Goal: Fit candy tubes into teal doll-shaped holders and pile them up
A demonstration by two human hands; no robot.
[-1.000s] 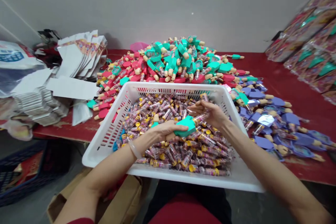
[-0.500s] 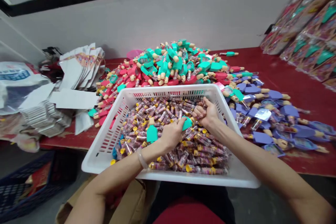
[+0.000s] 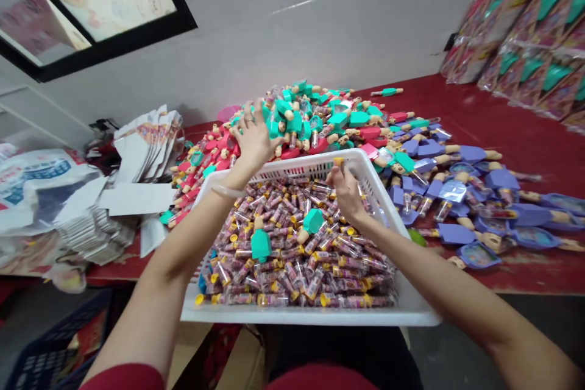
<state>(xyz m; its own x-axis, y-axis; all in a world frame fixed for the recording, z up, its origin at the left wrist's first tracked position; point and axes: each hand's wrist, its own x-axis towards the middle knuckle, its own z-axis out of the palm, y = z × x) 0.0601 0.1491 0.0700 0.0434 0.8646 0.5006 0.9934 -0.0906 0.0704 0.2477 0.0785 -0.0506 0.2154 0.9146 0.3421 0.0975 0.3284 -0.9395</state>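
Note:
My left hand (image 3: 253, 141) is stretched out with fingers spread, over the heap of teal and red paddle-shaped toys (image 3: 292, 125) behind the basket. My right hand (image 3: 346, 194) is closed near the basket's back right corner. A yellow-capped clear tube (image 3: 338, 161) pokes up from its fingers, mostly hidden by them. Beneath both arms the white plastic basket (image 3: 388, 314) holds many clear tubes with yellow caps and dark contents. On top of these lie a teal toy (image 3: 261, 245) and a second teal toy (image 3: 313, 220), each with a beige knob.
Purple toys (image 3: 457, 233) spread over the red table (image 3: 516, 274) on the right. Bagged packages (image 3: 525, 67) are stacked at the back right. White cards (image 3: 137, 199) and plastic bags (image 3: 36, 180) lie left. A dark blue crate (image 3: 55, 347) stands below.
My left hand has let go of a teal toy, which now lies on the tubes, and has moved up and left to the heap. My right hand has shifted slightly left.

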